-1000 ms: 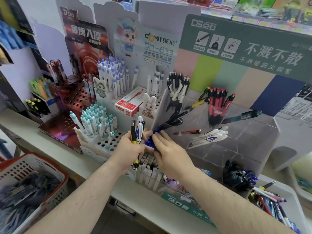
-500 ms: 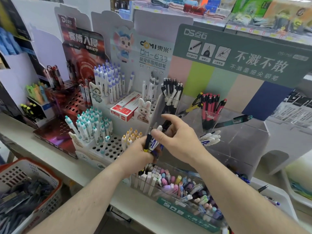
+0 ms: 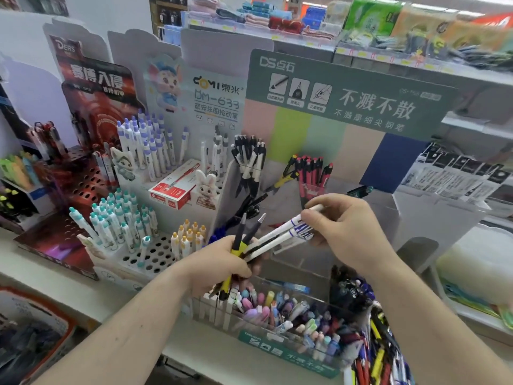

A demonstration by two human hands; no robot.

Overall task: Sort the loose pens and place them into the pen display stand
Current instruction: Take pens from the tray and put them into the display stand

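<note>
My left hand [image 3: 222, 263] grips a bundle of loose pens [image 3: 245, 237]: yellow-and-black ones with grey tips pointing up, plus white ones. My right hand [image 3: 344, 226] pinches the upper ends of two white pens with blue print [image 3: 291, 227] that slant out of that bundle to the right. Both hands hover in front of the clear acrylic pen display stand [image 3: 369, 218]. Its upper pockets hold black-and-white pens [image 3: 248, 159] and red pens [image 3: 312, 169]. Its front trough [image 3: 277, 309] is packed with pastel pens.
A white cardboard stand [image 3: 155, 254] with holes holds teal, purple and yellow-capped pens at the left. A red pen box [image 3: 173, 190] lies on it. A dark red stand [image 3: 77, 179] sits further left. An orange-rimmed basket [image 3: 30, 334] stands at bottom left, a tray of mixed pens [image 3: 372, 348] at bottom right.
My right hand has drawn two white pens sideways out of the bundle, to the right. The bundle in my left hand stays in front of the stand. The camera view has tilted up slightly.
</note>
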